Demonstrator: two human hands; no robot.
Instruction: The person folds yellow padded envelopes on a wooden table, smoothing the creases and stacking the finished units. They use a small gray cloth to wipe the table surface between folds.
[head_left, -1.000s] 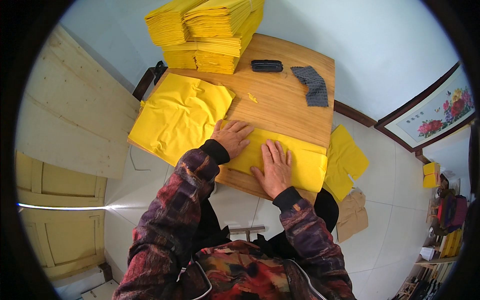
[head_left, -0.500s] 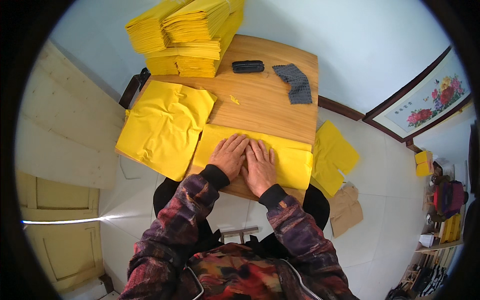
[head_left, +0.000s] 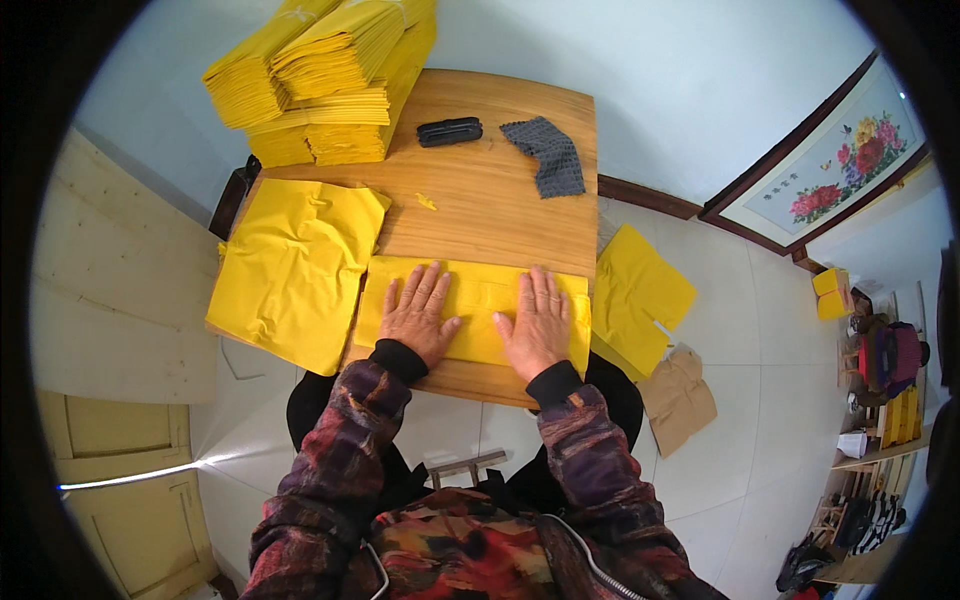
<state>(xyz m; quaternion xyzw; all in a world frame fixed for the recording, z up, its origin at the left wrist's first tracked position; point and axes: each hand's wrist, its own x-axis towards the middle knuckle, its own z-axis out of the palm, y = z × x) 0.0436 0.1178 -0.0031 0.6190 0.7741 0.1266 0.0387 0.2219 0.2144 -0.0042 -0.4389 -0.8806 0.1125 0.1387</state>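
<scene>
Loose yellow sheets (head_left: 295, 270) are hanging off the counter (head_left: 500, 190) edge, parked aside. Left hand (head_left: 418, 315) and right hand (head_left: 537, 325) are pressing the folded yellow paper (head_left: 475, 300) flat at the near edge, fingers spread wide, gripping nothing.

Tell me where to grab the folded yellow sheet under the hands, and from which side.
Probably best taken at its right end, coming from the right: the folded yellow sheet lies flat on the wooden table, and that end reaches the table's right edge, beside the right hand. The left hand presses the other half, whose end abuts the crumpled sheets.
</scene>
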